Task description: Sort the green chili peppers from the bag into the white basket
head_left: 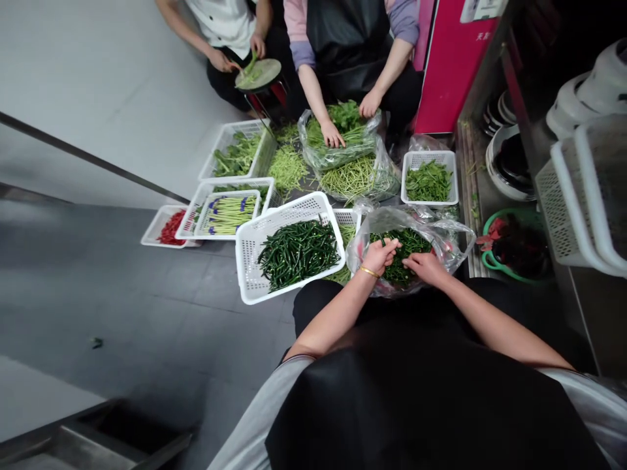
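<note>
A clear plastic bag (453,238) full of thin green peppers (409,243) lies open before my lap. Over its left part is my left hand (381,256), with a yellow bangle at the wrist; its fingers are pinched together on something too small to make out. My right hand (425,266) is at the right part of the bag, thumb and fingers pressed together, and what they hold is hidden. Left of the bag, a white perforated basket (252,261) stands tilted, with dark green peppers (298,253) inside.
Two people sit opposite, one with hands in a bag of greens (345,121), one at a round stool (267,73). White baskets of vegetables (203,176) stand at the left, another (405,189) beyond my bag. A green basin (490,261) and metal shelving (563,287) are at the right.
</note>
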